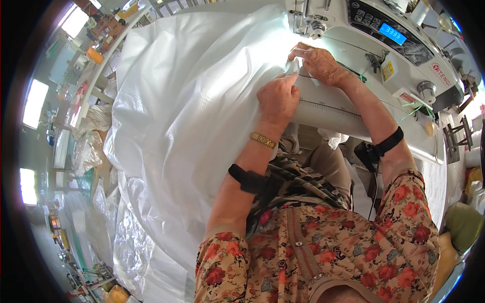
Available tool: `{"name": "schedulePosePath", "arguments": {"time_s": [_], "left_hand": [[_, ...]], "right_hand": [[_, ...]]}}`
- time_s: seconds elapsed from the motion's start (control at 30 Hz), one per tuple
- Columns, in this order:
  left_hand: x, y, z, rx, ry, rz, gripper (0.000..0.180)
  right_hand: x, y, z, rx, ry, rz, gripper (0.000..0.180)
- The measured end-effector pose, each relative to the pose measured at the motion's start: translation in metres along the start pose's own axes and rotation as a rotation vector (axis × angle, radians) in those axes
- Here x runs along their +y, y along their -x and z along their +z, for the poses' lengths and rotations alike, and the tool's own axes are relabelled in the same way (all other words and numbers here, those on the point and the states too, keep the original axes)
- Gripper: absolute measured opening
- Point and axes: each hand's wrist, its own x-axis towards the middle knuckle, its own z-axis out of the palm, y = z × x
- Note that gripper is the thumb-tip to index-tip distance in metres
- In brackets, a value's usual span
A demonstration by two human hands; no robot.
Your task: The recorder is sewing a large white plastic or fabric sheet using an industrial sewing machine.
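A large white, slightly shiny woven sheet [187, 101] spreads in loose folds over the sewing table and hangs down on my left. My left hand [280, 101] is closed on its right edge, index finger and thumb pointing away from me. Just beyond and to the right, my right hand [321, 63] pinches a gathered bit of the same edge, its fingers bent. Both hands are close together, just in front of the head of a white sewing machine [399, 65]. The needle area lies in bright light by my right fingertips, and the needle itself is hard to make out.
A lit blue display [392, 34] sits on the machine's panel. A printed ruler [328, 108] runs along the table's near edge. Green threads [411, 108] trail near a round knob [427, 90]. Crumpled clear plastic [136, 222] hangs at the lower left.
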Motion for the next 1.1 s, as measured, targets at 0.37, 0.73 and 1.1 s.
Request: {"name": "schedulePosePath", "arguments": {"time_s": [0.37, 0.73, 1.1], "left_hand": [[-0.010, -0.001, 0.003, 0.117, 0.205, 0.002, 0.025], [-0.016, -0.010, -0.015, -0.119, 0.326, -0.123, 0.020], [0.015, 0.033, -0.039, -0.185, 0.110, -0.093, 0.045]], "right_hand": [[0.011, -0.003, -0.005, -0.079, -0.083, -0.088, 0.016], [0.015, -0.002, -0.002, -0.036, -0.295, -0.210, 0.014], [0.010, -0.002, 0.002, -0.006, -0.278, -0.163, 0.021]]}}
